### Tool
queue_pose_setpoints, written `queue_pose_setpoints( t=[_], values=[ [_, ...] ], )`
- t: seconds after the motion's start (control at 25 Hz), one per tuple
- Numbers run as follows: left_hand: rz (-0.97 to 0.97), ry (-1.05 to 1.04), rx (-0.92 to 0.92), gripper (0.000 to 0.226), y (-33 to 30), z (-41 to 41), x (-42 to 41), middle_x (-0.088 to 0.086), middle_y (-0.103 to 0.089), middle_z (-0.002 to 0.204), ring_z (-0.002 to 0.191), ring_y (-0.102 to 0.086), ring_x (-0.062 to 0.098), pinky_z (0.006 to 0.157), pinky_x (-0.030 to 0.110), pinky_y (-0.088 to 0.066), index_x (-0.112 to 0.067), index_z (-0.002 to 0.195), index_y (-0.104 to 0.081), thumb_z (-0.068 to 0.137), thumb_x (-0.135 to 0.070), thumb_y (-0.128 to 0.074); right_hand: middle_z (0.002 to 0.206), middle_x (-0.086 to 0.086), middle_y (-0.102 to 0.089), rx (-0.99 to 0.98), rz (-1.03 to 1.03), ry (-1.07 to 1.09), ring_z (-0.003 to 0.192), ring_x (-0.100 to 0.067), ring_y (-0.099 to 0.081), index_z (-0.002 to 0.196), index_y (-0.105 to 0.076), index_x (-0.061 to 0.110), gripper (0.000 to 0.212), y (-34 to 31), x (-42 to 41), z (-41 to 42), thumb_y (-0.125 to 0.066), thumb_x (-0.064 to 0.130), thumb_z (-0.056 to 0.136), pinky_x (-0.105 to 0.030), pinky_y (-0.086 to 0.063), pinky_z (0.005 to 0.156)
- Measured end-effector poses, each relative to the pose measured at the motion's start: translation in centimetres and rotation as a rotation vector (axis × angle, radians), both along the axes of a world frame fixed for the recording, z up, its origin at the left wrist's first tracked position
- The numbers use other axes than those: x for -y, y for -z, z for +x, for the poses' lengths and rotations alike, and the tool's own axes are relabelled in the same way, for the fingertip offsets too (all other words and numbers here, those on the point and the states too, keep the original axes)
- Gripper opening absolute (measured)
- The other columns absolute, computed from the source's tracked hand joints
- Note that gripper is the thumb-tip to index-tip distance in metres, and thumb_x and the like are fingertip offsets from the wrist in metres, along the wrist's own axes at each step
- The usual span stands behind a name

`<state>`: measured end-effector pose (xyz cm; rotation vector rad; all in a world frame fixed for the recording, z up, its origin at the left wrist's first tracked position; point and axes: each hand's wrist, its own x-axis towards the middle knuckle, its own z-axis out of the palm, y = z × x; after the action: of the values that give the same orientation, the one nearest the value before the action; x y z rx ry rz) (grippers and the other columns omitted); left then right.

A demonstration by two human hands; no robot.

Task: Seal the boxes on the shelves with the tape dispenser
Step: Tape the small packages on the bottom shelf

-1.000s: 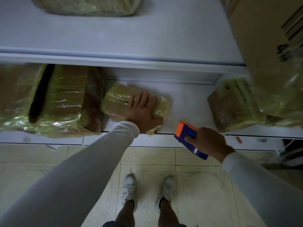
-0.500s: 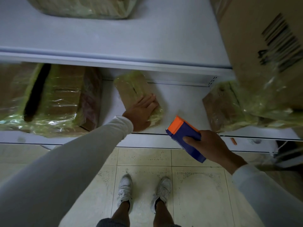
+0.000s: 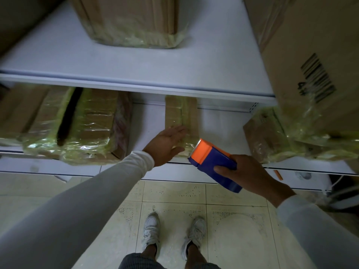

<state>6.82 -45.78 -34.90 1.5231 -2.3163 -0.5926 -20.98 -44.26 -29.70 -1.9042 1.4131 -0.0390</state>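
A small cardboard box [image 3: 180, 113] wrapped in yellowish tape lies lengthwise on the lower white shelf [image 3: 219, 125]. My left hand [image 3: 167, 143] rests flat, fingers apart, on its near left side. My right hand [image 3: 250, 174] grips a blue and orange tape dispenser [image 3: 211, 162]. The dispenser's toothed orange tip sits at the box's near right corner, just above the shelf's front edge.
A large taped box [image 3: 81, 125] fills the lower shelf's left side, another taped box [image 3: 268, 136] sits on the right. The upper shelf [image 3: 136, 65] holds a box [image 3: 132, 20] and a big barcoded carton [image 3: 310, 61]. Tiled floor and my shoes [image 3: 172, 233] lie below.
The small box has been turned from lying crosswise to pointing into the shelf. My left hand slid to its near end. My right hand brought the dispenser up to the box.
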Motion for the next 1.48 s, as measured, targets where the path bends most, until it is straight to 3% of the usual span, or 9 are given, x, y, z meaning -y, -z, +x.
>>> queue_pose_setpoints(
  t=[0.12,0.36,0.56,0.68,0.8,1.0,1.2,1.36,1.48],
  values=[
    [0.063,-0.096,-0.232,0.039,-1.1,0.8,-1.4,0.008,-0.05,0.139,0.127,-0.047,0.023,0.103,0.023,-0.032,-0.011,0.134,-0.05,0.096,-0.021,-0.053,0.078,0.0,-0.072,0.003,-0.023,-0.089,0.07,-0.016,-0.069,0.096,-0.066,0.017,0.039,-0.8,0.1,1.8,-0.066,0.054,0.085,-0.038,-0.059,0.069],
    [0.455,-0.053,-0.513,0.039,-2.1,2.6,-3.5,-0.005,-0.054,0.127,0.116,-0.051,0.006,0.091,0.004,-0.039,-0.01,0.135,-0.048,0.098,-0.003,-0.043,0.083,0.003,-0.074,0.002,-0.054,-0.257,0.073,-0.006,-0.07,0.103,-0.066,0.021,0.042,-1.0,-0.2,4.1,-0.068,0.056,0.082,-0.028,-0.059,0.069],
    [0.552,0.002,-0.599,0.041,-2.2,2.6,-4.0,0.003,-0.058,0.124,0.113,-0.057,0.015,0.094,0.014,-0.045,-0.004,0.132,-0.051,0.095,0.009,-0.038,0.079,0.007,-0.073,-0.004,-0.092,-0.329,0.068,-0.001,-0.068,0.105,-0.065,0.024,0.046,-0.5,-0.4,5.0,-0.065,0.062,0.08,-0.012,-0.053,0.063],
    [0.591,0.03,-0.648,0.031,-2.3,2.7,-4.3,0.012,-0.067,0.105,0.096,-0.062,0.018,0.089,0.028,-0.051,0.0,0.12,-0.061,0.096,0.007,-0.042,0.079,0.006,-0.073,-0.027,-0.117,-0.36,0.068,-0.003,-0.068,0.107,-0.065,0.023,0.047,-0.1,-0.3,5.0,-0.065,0.062,0.081,-0.018,-0.056,0.066],
    [0.588,0.008,-0.628,0.026,-2.3,2.7,-4.2,0.007,-0.065,0.09,0.081,-0.058,0.01,0.079,0.023,-0.05,0.003,0.107,-0.065,0.094,0.008,-0.043,0.08,0.004,-0.073,-0.022,-0.106,-0.373,0.069,-0.005,-0.068,0.109,-0.064,0.021,0.049,0.1,-0.3,5.0,-0.065,0.062,0.081,-0.025,-0.058,0.068],
    [0.59,-0.084,-0.601,0.018,-2.0,3.0,-3.6,0.026,-0.064,0.096,0.082,-0.057,0.021,0.081,0.04,-0.051,0.003,0.1,-0.064,0.096,0.001,-0.046,0.079,0.007,-0.071,-0.029,-0.178,-0.409,0.068,-0.004,-0.066,0.11,-0.063,0.022,0.051,-0.2,-0.1,4.9,-0.061,0.064,0.081,-0.014,-0.052,0.064],
    [0.697,-0.041,-0.68,0.032,-2.8,1.9,-2.9,0.013,-0.063,0.117,0.106,-0.06,0.021,0.095,0.031,-0.05,-0.002,0.124,-0.057,0.094,0.005,-0.046,0.076,0.01,-0.066,-0.019,-0.242,-0.435,0.064,-0.004,-0.064,0.105,-0.061,0.022,0.052,-0.2,-0.1,5.1,-0.059,0.068,0.081,-0.009,-0.047,0.059],
    [0.832,-0.081,-0.728,0.03,-3.0,2.3,-3.1,0.012,-0.065,0.11,0.098,-0.065,0.018,0.087,0.029,-0.054,-0.004,0.12,-0.061,0.095,0.003,-0.045,0.073,0.012,-0.064,0.004,-0.27,-0.391,0.062,-0.004,-0.064,0.103,-0.062,0.022,0.059,-0.3,0.2,4.4,-0.053,0.074,0.079,-0.014,-0.052,0.06],
    [0.914,-0.103,-0.796,0.021,-3.1,3.3,-3.7,0.011,-0.067,0.104,0.095,-0.066,0.021,0.091,0.038,-0.053,-0.005,0.112,-0.063,0.097,-0.006,-0.048,0.069,0.019,-0.057,0.011,-0.256,-0.36,0.061,-0.003,-0.064,0.104,-0.062,0.022,0.067,-0.5,0.3,3.6,-0.045,0.079,0.074,-0.013,-0.052,0.059]
  ],
)
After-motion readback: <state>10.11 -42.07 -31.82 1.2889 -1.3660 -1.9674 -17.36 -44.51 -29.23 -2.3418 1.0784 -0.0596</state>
